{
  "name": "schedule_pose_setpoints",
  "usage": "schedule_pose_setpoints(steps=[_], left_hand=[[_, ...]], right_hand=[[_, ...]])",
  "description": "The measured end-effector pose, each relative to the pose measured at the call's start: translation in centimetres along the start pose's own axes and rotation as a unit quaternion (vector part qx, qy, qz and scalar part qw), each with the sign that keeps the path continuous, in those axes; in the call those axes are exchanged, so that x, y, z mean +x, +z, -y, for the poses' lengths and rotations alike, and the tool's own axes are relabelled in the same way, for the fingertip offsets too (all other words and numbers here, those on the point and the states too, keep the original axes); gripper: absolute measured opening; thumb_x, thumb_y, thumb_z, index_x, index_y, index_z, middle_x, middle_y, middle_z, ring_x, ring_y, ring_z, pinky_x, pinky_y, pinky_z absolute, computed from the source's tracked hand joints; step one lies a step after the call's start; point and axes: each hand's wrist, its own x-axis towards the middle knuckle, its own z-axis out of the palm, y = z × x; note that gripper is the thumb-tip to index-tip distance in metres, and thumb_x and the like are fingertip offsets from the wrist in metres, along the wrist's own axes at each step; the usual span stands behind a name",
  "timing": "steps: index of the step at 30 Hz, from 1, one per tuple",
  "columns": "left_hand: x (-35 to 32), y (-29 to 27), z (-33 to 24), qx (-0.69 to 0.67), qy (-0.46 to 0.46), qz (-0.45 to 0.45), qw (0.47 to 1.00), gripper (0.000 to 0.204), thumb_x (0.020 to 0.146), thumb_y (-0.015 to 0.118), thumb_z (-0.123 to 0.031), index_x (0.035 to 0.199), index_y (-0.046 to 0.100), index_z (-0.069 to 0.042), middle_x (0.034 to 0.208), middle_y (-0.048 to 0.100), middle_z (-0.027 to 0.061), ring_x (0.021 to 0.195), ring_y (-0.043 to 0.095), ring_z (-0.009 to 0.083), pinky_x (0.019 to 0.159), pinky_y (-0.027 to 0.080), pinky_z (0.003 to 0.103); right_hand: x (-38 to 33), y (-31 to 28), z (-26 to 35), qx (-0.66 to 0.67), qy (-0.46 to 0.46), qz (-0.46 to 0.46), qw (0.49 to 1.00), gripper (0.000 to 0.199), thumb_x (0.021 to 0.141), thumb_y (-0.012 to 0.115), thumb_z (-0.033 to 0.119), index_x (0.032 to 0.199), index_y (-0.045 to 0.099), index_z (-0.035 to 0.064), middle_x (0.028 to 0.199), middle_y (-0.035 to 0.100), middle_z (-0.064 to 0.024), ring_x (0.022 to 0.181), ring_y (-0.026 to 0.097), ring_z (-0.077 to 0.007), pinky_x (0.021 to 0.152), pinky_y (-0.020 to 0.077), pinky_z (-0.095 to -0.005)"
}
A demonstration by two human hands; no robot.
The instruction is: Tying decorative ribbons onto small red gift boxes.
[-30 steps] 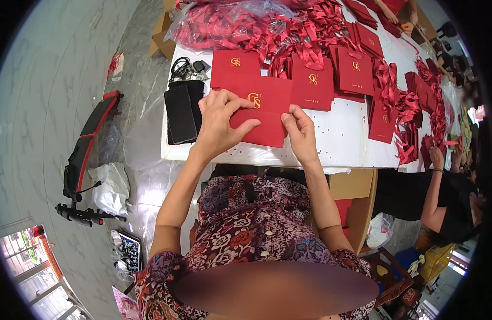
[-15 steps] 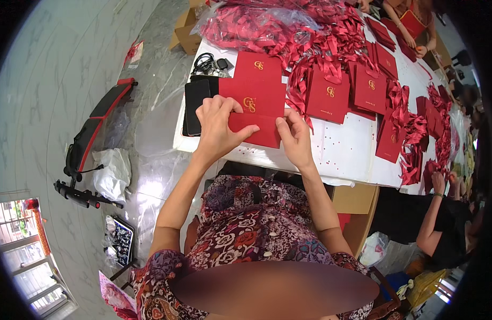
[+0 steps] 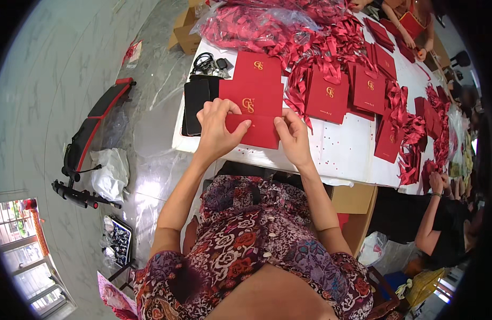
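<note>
Since a second ago my left hand (image 3: pixel 216 130) and right hand (image 3: pixel 293 136) have folded the red envelope's (image 3: pixel 252 114) lower flap up, both now pinching it at the white table's (image 3: pixel 342 154) near edge, the fold apparently nearly closed.

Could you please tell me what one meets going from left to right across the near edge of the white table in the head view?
Black phone → left hand → red folded card held by both hands → right hand → red card with ribbon → red ribbons near a co-worker's hand.
</note>
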Motion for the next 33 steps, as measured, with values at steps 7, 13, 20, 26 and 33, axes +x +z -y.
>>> schedule_pose_setpoints(steps=[7, 13, 20, 26, 33], left_hand=[[-0.2, -1.5, 0.2, 0.015, 0.008, 0.004, 1.000, 0.022, 0.076, 0.079, -0.019, 0.090, 0.065, -0.013, 0.087, 0.057, 0.0019, 0.091, 0.051, 0.0215, 0.086, 0.032, 0.037], [-1.8, -8.4, 5.4, 0.116, -0.057, -0.071, 0.989, 0.010, 0.076, 0.076, -0.014, 0.080, 0.067, -0.010, 0.079, 0.065, 0.0061, 0.078, 0.059, 0.0252, 0.073, 0.045, 0.037], [-4.9, -14.2, 9.5, 0.456, -0.033, -0.100, 0.884, 0.010, 0.078, 0.072, -0.014, 0.084, 0.064, -0.013, 0.087, 0.057, 0.0045, 0.090, 0.052, 0.0282, 0.082, 0.037, 0.043], [-6.7, -8.2, 18.1, 0.460, -0.003, -0.050, 0.886, 0.006, 0.081, 0.063, -0.014, 0.085, 0.067, -0.012, 0.085, 0.057, 0.0053, 0.088, 0.053, 0.0257, 0.081, 0.039, 0.041], [-9.4, -3.6, 26.2, 0.370, -0.077, 0.162, 0.912, 0.015, 0.084, 0.058, -0.015, 0.088, 0.071, -0.009, 0.085, 0.069, 0.0177, 0.083, 0.068, 0.0352, 0.074, 0.050, 0.049]], right_hand=[[0.9, 0.8, -1.3, 0.031, -0.002, 0.008, 0.999, 0.017, 0.102, 0.052, 0.009, 0.114, 0.059, -0.0002, 0.093, 0.062, 0.0012, 0.084, 0.055, -0.0027, 0.072, 0.0430, -0.0187], [0.4, 2.1, -1.9, 0.076, 0.071, 0.071, 0.992, 0.029, 0.104, 0.052, 0.020, 0.127, 0.058, 0.0035, 0.101, 0.067, -0.0023, 0.090, 0.062, -0.0085, 0.074, 0.0474, -0.0221], [0.0, 0.0, -4.1, 0.004, 0.085, 0.045, 0.995, 0.022, 0.101, 0.056, 0.013, 0.119, 0.063, 0.0038, 0.098, 0.068, -0.0016, 0.086, 0.061, -0.0067, 0.074, 0.0475, -0.0217], [-1.1, -2.2, -5.6, -0.046, 0.092, -0.009, 0.995, 0.021, 0.099, 0.058, 0.012, 0.116, 0.064, 0.0012, 0.096, 0.069, -0.0027, 0.085, 0.060, -0.0070, 0.074, 0.0485, -0.0228], [0.3, -2.0, -7.0, -0.270, 0.016, -0.083, 0.959, 0.025, 0.092, 0.062, 0.010, 0.115, 0.062, 0.0012, 0.108, 0.061, -0.0134, 0.090, 0.061, -0.0261, 0.078, 0.0506, -0.0314]])
